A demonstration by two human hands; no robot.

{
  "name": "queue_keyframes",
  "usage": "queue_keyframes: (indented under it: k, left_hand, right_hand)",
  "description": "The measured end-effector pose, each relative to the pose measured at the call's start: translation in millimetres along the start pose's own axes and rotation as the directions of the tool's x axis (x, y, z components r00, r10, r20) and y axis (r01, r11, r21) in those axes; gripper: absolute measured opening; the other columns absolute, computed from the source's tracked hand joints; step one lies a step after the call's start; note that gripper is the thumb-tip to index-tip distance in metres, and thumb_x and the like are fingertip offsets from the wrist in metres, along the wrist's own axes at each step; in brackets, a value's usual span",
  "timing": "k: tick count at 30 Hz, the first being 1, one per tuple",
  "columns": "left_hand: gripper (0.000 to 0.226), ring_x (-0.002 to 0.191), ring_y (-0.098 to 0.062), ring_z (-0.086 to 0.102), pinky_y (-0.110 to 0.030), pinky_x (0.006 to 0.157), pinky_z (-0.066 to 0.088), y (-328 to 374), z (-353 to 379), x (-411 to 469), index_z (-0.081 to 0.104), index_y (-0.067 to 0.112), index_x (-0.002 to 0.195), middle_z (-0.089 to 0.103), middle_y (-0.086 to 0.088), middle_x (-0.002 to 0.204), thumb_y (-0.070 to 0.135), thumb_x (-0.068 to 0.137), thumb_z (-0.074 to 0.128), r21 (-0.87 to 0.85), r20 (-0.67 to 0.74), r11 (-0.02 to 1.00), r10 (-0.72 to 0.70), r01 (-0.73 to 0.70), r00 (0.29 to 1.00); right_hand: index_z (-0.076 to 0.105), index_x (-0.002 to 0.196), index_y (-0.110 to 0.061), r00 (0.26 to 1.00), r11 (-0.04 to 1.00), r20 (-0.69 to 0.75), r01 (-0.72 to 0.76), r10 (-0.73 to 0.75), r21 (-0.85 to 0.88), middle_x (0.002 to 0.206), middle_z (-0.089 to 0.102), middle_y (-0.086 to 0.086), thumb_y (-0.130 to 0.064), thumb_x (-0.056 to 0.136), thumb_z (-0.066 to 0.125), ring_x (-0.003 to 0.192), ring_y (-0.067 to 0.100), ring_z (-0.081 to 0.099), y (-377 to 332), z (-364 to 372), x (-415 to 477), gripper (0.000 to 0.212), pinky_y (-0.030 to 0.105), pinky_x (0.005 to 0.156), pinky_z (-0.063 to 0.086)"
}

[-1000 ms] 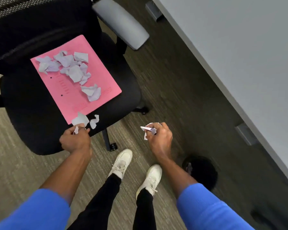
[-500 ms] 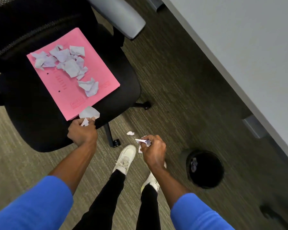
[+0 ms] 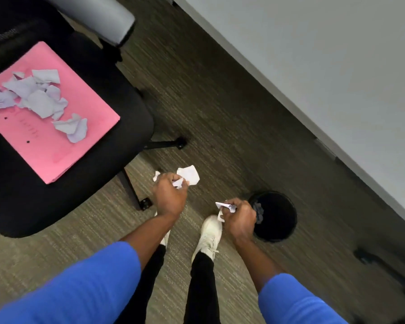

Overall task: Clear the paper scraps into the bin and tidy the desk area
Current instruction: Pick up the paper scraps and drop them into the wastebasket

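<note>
So the paper scraps are split up: my left hand (image 3: 170, 195) is fisted around a white scrap (image 3: 189, 175) that sticks out past the knuckles, mid-frame over the carpet. My right hand (image 3: 240, 220) is closed on another crumpled piece (image 3: 226, 206), just left of the bin (image 3: 276, 217), touching its rim in the picture, though I can't tell if it's actually over the opening. The bin is a round black one on the floor, lower right of centre, with a greyish scrap (image 3: 258, 210) already inside. The rest of the scraps (image 3: 36, 99) sit in a loose pile on a pink folder (image 3: 56, 146), which lies flat on the black office chair (image 3: 98, 174) at the left of the frame. The grey desk (image 3: 325, 61) fills the upper right. White sneakers (image 3: 208, 235) and blue sleeves (image 3: 80, 288) down at the bottom.
</note>
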State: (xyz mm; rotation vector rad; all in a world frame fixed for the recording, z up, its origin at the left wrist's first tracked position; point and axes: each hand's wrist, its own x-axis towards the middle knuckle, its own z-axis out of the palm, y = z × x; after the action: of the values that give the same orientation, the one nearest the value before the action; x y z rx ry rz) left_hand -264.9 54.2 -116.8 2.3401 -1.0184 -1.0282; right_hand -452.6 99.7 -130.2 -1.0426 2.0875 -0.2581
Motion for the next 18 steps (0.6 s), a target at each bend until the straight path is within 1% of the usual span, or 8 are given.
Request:
queue_keyframes:
  k: [1,2,5,7,9,12,15,18]
  left_hand:
    - [0.019,0.097,-0.032,0.075,-0.043,0.086,0.061,8.3,16.5,-4.7,0.077,0.007,0.098,0.079,-0.013,0.105,0.019,0.087,0.086,0.015,0.049,1.000,0.020,-0.021,0.999]
    - [0.020,0.098,-0.032,0.075,-0.045,0.089,0.061,17.1,32.7,-10.2,0.077,0.007,0.099,0.079,-0.013,0.106,0.019,0.086,0.086,0.028,0.093,0.999,0.043,-0.045,0.995]
    - [0.019,0.102,-0.032,0.075,-0.043,0.093,0.060,37.7,82.7,-28.2,0.079,0.007,0.101,0.080,-0.012,0.109,0.018,0.087,0.085,0.089,0.212,0.987,0.113,-0.135,0.971]
    - [0.017,0.105,-0.033,0.074,-0.042,0.096,0.058,46.4,115.4,-43.0,0.078,0.007,0.100,0.080,-0.012,0.110,0.017,0.087,0.083,0.106,0.296,0.979,0.136,-0.174,0.946]
    - [0.015,0.106,-0.034,0.073,-0.040,0.097,0.057,51.8,146.9,-57.6,0.078,0.006,0.098,0.080,-0.012,0.108,0.014,0.087,0.082,0.109,0.362,0.971,0.160,-0.212,0.918]
    - [0.012,0.107,-0.032,0.072,-0.036,0.095,0.055,55.9,187.6,-77.4,0.077,0.010,0.096,0.080,-0.009,0.107,0.017,0.087,0.081,0.143,0.428,0.949,0.196,-0.280,0.882]
    - [0.019,0.111,-0.034,0.072,-0.037,0.096,0.055,56.2,217.4,-91.5,0.078,0.010,0.100,0.081,-0.013,0.111,0.022,0.086,0.082,0.183,0.484,0.939,0.172,-0.292,0.858]
    - [0.032,0.118,-0.038,0.071,-0.038,0.098,0.056,56.8,237.7,-100.7,0.079,0.007,0.109,0.079,-0.018,0.118,0.026,0.085,0.085,0.208,0.550,0.942,0.110,-0.263,0.828]
  right_hand:
    - [0.082,0.094,-0.017,0.999,0.999,-0.016,-0.036,0.037,0.018,0.096,0.074,0.010,-0.014,0.086,0.079,0.092,0.029,0.070,10.4,-7.7,4.4,0.009,0.039,0.083,0.057]
    - [0.082,0.095,-0.016,0.997,0.997,-0.033,-0.070,0.071,0.030,0.098,0.076,0.011,-0.014,0.086,0.078,0.094,0.030,0.071,20.4,-15.4,8.3,0.010,0.042,0.086,0.058]
    - [0.083,0.094,-0.016,0.981,0.986,-0.112,-0.152,0.159,0.066,0.098,0.079,0.011,-0.012,0.085,0.078,0.096,0.032,0.073,52.1,-39.7,19.6,0.012,0.039,0.085,0.058]
    - [0.083,0.094,-0.018,0.960,0.970,-0.155,-0.220,0.234,0.103,0.096,0.080,0.011,-0.012,0.084,0.077,0.097,0.033,0.073,73.9,-54.6,27.4,0.013,0.039,0.085,0.059]
    - [0.083,0.098,-0.018,0.930,0.948,-0.190,-0.299,0.316,0.110,0.099,0.080,0.013,-0.015,0.084,0.077,0.102,0.037,0.071,95.1,-66.3,37.6,0.015,0.039,0.088,0.058]
    - [0.082,0.106,-0.010,0.891,0.921,-0.233,-0.383,0.389,0.073,0.108,0.078,0.021,-0.021,0.086,0.079,0.108,0.042,0.070,123.5,-78.7,52.2,0.023,0.041,0.090,0.057]
    - [0.080,0.108,-0.001,0.886,0.914,-0.230,-0.402,0.404,0.056,0.113,0.076,0.026,-0.022,0.090,0.076,0.107,0.043,0.073,146.1,-84.5,65.0,0.027,0.042,0.091,0.058]
    - [0.074,0.121,0.000,0.870,0.886,-0.167,-0.456,0.463,0.080,0.127,0.071,0.025,-0.026,0.095,0.070,0.118,0.039,0.070,165.0,-85.7,75.3,0.037,0.045,0.099,0.057]
